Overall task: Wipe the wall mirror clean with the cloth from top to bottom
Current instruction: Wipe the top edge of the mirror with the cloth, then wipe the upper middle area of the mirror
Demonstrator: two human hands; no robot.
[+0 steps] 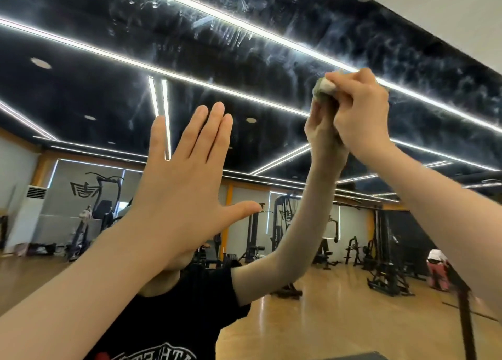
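A big wall mirror [244, 47] fills the view, its upper part streaked with whitish smears. My right hand [358, 115] is raised high at the right and grips a balled-up pale greenish cloth [324, 88], which it presses against the glass. The hand's reflection meets it from below. My left hand [184, 180] lies flat on the mirror at centre left, fingers straight and together, thumb spread out to the right.
The mirror's top edge [423, 27] runs diagonally along a white wall at the upper right. Reflected in the glass are a gym with weight machines [385, 267], a wooden floor, ceiling light strips and my black T-shirt.
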